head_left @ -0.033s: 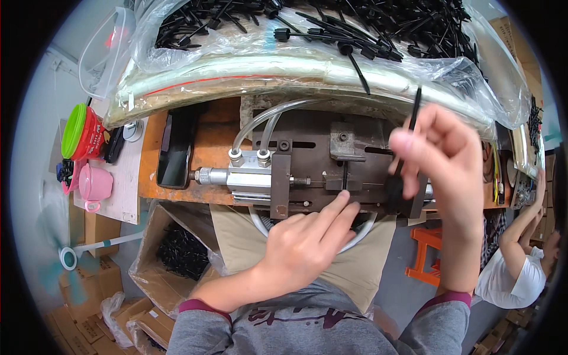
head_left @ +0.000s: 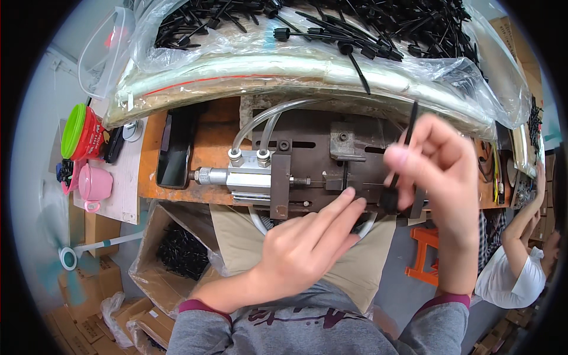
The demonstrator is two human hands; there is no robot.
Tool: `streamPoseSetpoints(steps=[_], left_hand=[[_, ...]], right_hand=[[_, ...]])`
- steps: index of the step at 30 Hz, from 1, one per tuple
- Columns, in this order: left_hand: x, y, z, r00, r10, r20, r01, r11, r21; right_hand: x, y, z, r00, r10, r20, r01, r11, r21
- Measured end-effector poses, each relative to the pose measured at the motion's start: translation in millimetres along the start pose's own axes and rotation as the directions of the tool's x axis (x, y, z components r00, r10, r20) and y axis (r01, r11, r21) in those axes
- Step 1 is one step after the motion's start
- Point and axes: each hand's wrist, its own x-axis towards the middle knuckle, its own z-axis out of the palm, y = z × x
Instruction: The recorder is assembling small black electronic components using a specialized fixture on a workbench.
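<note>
My right hand [head_left: 441,168] is raised over the right end of a dark metal fixture [head_left: 305,148]. Its thumb and fingers pinch a black plastic rod with a wider head [head_left: 413,127], tilted, thin end up and head down. My left hand [head_left: 302,242] reaches to the middle of the fixture with its fingers nearly straight and side by side. Its fingertips meet the lower end of a second black rod [head_left: 345,170], which stands below a small metal bracket [head_left: 343,142]. The left thumb and whatever lies under those fingers are hidden.
A silver air cylinder [head_left: 249,177] with clear hoses is mounted at the fixture's left. Behind lies a plastic-lined tray [head_left: 307,74] heaped with black rods. A black phone-like slab [head_left: 176,148], pink cup [head_left: 96,181] and open carton [head_left: 148,260] are leftward. Another person [head_left: 515,272] is at far right.
My right hand has shifted slightly down and left with its black rod. The left fingertips have slid a little to the right and up.
</note>
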Motion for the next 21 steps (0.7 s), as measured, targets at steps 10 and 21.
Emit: streamPoseSetpoints(steps=[10,21], left_hand=[[-2.5,4.0,-22.5,0.998,0.063,0.018,-0.059,0.985,-0.16],[-7.1,-6.5,19.4,0.992,0.082,0.092,-0.097,0.979,0.181]], right_hand=[[10.5,18.2,3.4,0.855,-0.516,-0.049,0.427,0.756,-0.497],[49.1,14.8,11.0,0.503,-0.848,0.164,0.619,0.221,-0.754]])
